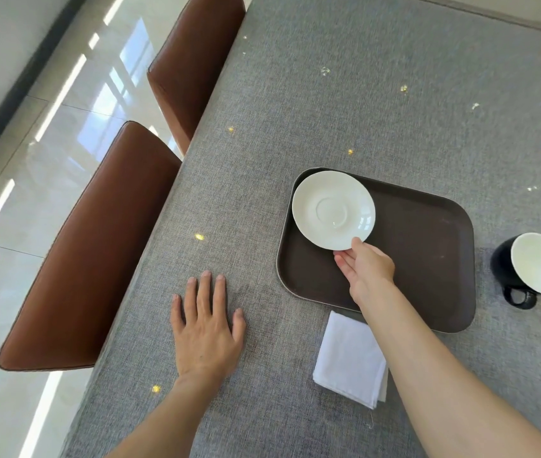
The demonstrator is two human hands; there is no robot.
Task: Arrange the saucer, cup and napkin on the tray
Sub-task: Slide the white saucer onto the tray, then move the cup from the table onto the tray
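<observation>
Head view, read left to right from the brown tray [427,259]: left hand [208,328] lies flat and spread on the grey tablecloth [361,94], well left of the tray, holding nothing; white saucer [333,209] sits over the tray's far-left corner, its near rim pinched by the right hand [366,269]; folded white napkin [348,358] touches the tray's near edge; black cup [533,267] lies just right of the tray, handle toward the viewer, nearer the right hand.
</observation>
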